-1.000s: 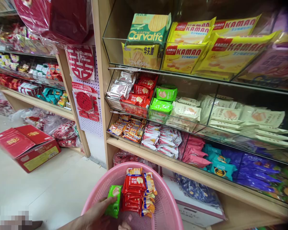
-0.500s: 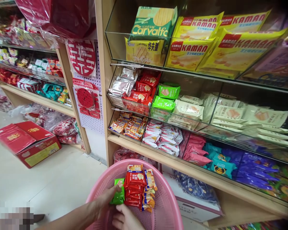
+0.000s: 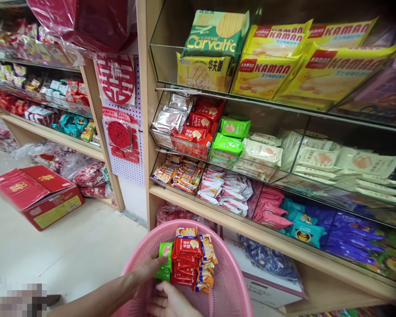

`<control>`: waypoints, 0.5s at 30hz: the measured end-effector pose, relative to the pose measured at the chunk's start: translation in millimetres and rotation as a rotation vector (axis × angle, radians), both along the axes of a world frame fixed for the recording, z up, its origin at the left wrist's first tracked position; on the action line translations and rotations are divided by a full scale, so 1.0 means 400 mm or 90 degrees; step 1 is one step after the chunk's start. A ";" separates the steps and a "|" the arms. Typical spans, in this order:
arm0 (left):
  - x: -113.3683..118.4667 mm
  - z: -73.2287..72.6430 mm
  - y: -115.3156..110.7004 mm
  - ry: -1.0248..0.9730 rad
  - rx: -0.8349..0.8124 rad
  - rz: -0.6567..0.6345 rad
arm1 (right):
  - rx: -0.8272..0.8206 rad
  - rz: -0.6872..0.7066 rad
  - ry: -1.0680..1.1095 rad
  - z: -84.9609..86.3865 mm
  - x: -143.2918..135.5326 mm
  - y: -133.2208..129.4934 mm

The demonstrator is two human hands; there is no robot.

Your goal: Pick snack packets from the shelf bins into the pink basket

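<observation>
A pink plastic basket [image 3: 232, 259] with a mesh wall stands low in front of me. Inside it are a stack of red snack packets [image 3: 185, 259], several orange-and-blue snack packets [image 3: 207, 268] along its right side, and green snack packets [image 3: 166, 269] on its left. My left hand [image 3: 151, 269] reaches in from the left, its fingers and thumb on the green packets. Just below them is my right hand [image 3: 166, 301], palm partly turned up, fingers apart and holding nothing. My left hand covers part of the green packets.
Glass-fronted shelves [image 3: 317, 116] of sorted snack packets rise beyond the basket. Under the lowest shelf sits a white carton [image 3: 270, 284]. A red box [image 3: 36, 193] lies on the tiled floor [image 3: 86, 237] at left, beside bagged goods. Another filled shelf stands far left.
The view has shifted slightly, moving the shelves a little rightward. My right hand has drawn slightly down from the green packets, and its fingers have loosened. My left hand stays at them.
</observation>
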State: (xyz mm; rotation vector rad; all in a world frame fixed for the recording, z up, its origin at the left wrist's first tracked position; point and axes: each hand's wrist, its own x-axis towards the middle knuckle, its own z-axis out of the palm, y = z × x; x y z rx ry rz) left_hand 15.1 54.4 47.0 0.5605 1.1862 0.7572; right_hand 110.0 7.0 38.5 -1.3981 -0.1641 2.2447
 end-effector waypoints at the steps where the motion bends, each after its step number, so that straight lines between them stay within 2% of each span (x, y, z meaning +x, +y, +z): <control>1: 0.001 0.005 0.001 0.009 0.004 0.000 | 0.008 -0.003 -0.003 -0.003 -0.001 0.002; 8: -0.009 0.032 0.009 0.046 0.004 -0.017 | 0.007 0.005 -0.016 -0.005 -0.005 0.011; 11: -0.014 0.029 0.018 0.044 -0.001 -0.036 | -0.012 0.016 -0.032 -0.009 -0.008 0.006; 15: -0.012 0.020 0.032 0.037 -0.034 -0.075 | 0.026 0.010 -0.020 -0.020 -0.001 0.021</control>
